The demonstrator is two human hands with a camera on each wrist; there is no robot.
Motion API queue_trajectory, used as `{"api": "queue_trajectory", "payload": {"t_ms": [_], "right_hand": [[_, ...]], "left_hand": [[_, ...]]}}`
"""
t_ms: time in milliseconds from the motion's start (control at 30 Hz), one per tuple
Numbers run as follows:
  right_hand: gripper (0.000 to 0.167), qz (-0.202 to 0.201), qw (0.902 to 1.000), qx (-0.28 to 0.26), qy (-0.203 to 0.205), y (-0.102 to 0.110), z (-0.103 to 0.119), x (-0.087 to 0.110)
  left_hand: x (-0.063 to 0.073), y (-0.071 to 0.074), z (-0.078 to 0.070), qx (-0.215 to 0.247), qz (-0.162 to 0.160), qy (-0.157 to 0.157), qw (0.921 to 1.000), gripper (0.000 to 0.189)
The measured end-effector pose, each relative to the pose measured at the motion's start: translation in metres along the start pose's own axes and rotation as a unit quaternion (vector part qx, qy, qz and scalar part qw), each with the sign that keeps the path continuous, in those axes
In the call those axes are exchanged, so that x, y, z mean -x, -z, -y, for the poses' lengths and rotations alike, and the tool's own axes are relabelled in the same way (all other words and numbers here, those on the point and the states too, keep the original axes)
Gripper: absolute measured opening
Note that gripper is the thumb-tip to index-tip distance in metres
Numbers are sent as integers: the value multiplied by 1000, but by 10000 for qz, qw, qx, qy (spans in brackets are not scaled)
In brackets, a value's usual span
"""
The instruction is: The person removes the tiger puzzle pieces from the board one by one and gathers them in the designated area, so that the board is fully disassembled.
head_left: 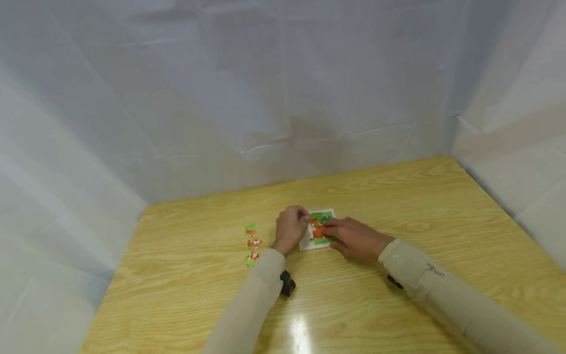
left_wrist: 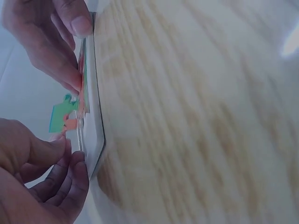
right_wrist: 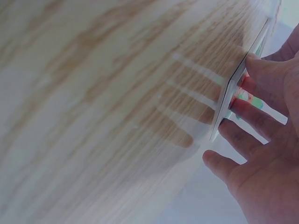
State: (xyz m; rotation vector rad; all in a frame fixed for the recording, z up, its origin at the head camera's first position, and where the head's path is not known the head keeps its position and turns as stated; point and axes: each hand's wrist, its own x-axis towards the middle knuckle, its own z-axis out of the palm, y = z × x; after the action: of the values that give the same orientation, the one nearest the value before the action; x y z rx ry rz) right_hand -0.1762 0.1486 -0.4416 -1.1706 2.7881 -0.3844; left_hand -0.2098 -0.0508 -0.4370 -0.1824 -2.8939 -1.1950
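Observation:
A white puzzle board (head_left: 304, 245) lies on the table, partly filled with pieces of a green and orange animal picture (head_left: 319, 231). At its left side is my left hand (head_left: 290, 228). In the left wrist view, its thumb and finger pinch a green and orange puzzle piece (left_wrist: 57, 116), tilted up just above the board. From the right, my right hand (head_left: 357, 238) rests on the board, its fingers on the picture and its thumb at the near edge. The right fingers hide part of the picture.
Several loose puzzle pieces (head_left: 254, 243) lie in a column on the wooden table (head_left: 185, 275), left of the left hand. White sheeting (head_left: 265, 88) hangs behind the table and along both sides. Each wrist carries a dark camera (head_left: 287, 283).

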Motion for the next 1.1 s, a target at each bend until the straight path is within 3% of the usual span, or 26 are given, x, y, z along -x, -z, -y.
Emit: {"api": "queue_trajectory", "payload": {"t_ms": [200, 567, 1100], "right_hand": [[42, 13, 10000, -44, 10, -1, 0, -1], [41, -16, 10000, -97, 17, 0, 0, -1], [44, -55, 9992, -379, -56, 0, 3, 3]], "left_hand": [[1, 3, -3, -45, 22, 53, 10000, 9], [3, 23, 14, 241, -155, -240, 9993, 9], [15, 71, 43, 31, -438, 222, 9988, 11]]}}
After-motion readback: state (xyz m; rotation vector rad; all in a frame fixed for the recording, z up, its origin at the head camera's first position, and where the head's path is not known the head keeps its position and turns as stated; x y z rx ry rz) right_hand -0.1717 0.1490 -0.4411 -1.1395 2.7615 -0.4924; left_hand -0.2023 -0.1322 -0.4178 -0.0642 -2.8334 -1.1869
